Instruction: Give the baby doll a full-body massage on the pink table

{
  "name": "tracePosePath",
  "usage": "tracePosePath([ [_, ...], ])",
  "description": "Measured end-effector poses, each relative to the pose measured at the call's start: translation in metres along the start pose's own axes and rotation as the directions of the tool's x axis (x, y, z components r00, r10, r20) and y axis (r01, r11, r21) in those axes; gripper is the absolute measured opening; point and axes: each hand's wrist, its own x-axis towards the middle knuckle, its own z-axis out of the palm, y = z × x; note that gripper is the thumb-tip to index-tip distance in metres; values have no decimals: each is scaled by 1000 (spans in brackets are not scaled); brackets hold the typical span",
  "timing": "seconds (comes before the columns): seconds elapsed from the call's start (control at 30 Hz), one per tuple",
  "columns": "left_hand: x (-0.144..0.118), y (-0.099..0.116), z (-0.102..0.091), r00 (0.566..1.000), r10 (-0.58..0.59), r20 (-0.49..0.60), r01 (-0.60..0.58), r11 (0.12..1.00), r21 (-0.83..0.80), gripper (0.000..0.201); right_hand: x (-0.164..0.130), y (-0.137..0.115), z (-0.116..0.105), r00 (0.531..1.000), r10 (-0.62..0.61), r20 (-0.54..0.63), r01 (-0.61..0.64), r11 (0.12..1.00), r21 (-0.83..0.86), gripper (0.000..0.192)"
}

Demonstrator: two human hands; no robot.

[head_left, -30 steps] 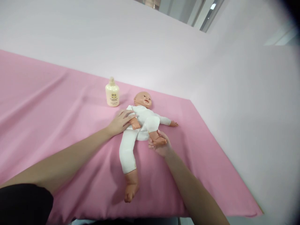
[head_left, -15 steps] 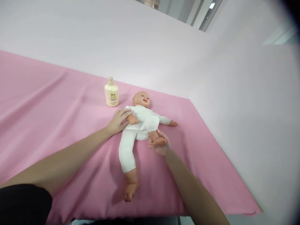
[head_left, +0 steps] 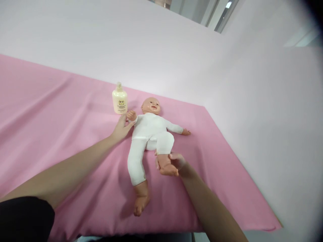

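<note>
Now both hands grip the doll (head_left: pixel 148 129): left hand (head_left: pixel 121 127) its wrist, right hand (head_left: pixel 174 163) its foot.

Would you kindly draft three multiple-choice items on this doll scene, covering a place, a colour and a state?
1. Where does the cream plastic lotion bottle stand?
A. beyond the doll's head, on the cloth
B. by the doll's feet
C. on the doll's chest

2. What colour is the cloth under the plastic baby doll in the white suit?
A. blue
B. pink
C. green

3. What does the right hand do?
A. lies flat on the cloth
B. grips the bottle
C. holds the doll's foot, the knee bent

Key: 1 A, the bottle stands upright past the head; 2 B, the cloth is pink; 3 C, the fingers wrap the foot, while the left hand holds the doll's wrist.
</note>
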Motion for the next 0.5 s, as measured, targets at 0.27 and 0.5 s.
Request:
tracePosePath([
  [0.27,11,-15,-5,961,-253,-108,193,900,-392,41,1,-13,14,925,313,216,-276,944,-183,49],
  [0.5,14,-16,-7,901,-416,-120,295,793,-534,43,1,-15,14,921,330,207,-291,936,-200,41],
])
